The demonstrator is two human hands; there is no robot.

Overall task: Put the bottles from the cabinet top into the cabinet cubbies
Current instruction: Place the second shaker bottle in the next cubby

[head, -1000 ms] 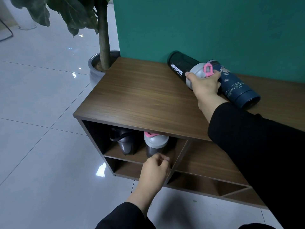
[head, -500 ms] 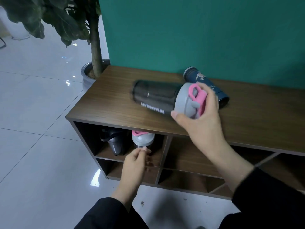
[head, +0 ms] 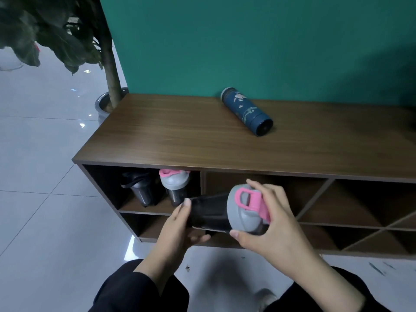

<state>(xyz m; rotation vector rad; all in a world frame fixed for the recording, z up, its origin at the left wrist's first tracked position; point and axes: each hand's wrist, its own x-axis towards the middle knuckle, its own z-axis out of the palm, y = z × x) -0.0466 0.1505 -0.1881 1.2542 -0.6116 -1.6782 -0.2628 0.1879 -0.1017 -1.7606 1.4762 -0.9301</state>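
- Bottles already stored stand in the upper-left cubby (head: pixel 105 188) of the cabinet: a black shaker (head: pixel 140 188) on the left and, just beside it, a shaker with a grey lid and pink cap (head: pixel 173 184); both are upright, and no writing on them can be read.
- Left of the cabinet, a potted plant (head: pixel 108 64) stands on the pale tiled floor (head: pixel 40 210) against the teal wall (head: pixel 247 41).
- The left hand (head: pixel 177 228) cups the base end of a dark shaker bottle (head: pixel 211 212), with its fingers curled under the body.
- That bottle lies on its side in mid-air in front of the cubbies, below the cabinet top (head: pixel 180 136), base to the left; its body is blurred, so any label is unreadable.
- The right hand (head: pixel 267 224) grips the bottle's grey lid, which bears a pink flip cap, with the thumb below and the fingers over it.
- On the cabinet top, farther right and near the wall, a navy flask (head: pixel 247 110) lies on its side; it shows a pale decorative pattern and no legible words.
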